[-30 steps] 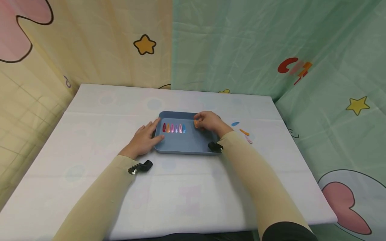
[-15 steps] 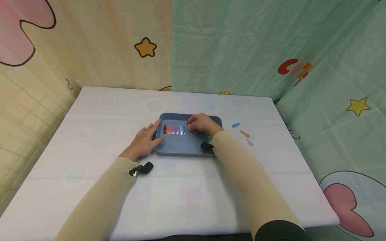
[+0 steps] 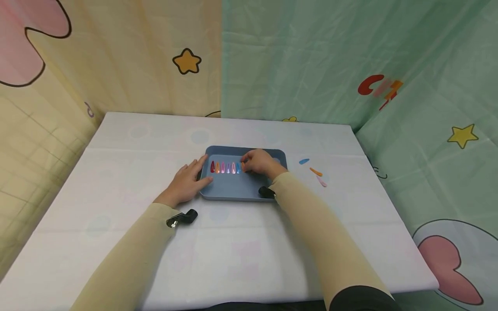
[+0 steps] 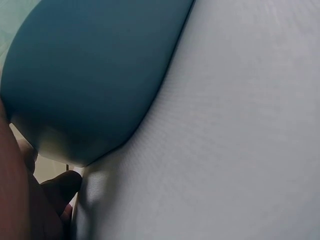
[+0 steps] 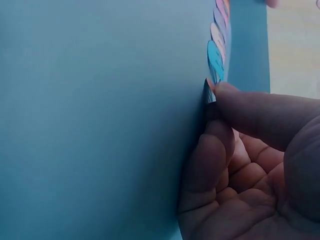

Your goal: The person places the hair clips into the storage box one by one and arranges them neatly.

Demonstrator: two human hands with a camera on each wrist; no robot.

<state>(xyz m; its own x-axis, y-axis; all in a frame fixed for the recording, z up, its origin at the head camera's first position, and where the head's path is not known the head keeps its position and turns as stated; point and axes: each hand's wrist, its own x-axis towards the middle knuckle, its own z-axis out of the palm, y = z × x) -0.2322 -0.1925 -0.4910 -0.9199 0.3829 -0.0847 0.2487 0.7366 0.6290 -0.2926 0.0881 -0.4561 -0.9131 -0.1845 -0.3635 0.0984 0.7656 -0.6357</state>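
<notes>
orange clip (image 3: 243, 165) inside blue tray (image 3: 233, 188)

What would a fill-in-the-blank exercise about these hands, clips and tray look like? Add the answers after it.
The right hand pinches a clip coloured ____.
In the head view, the left hand touches the tray at its ____ edge.
Inside it, the leftmost clip is ____.
On the table, the loose clips number ____.

Missing words: orange; left; red; three.
</notes>
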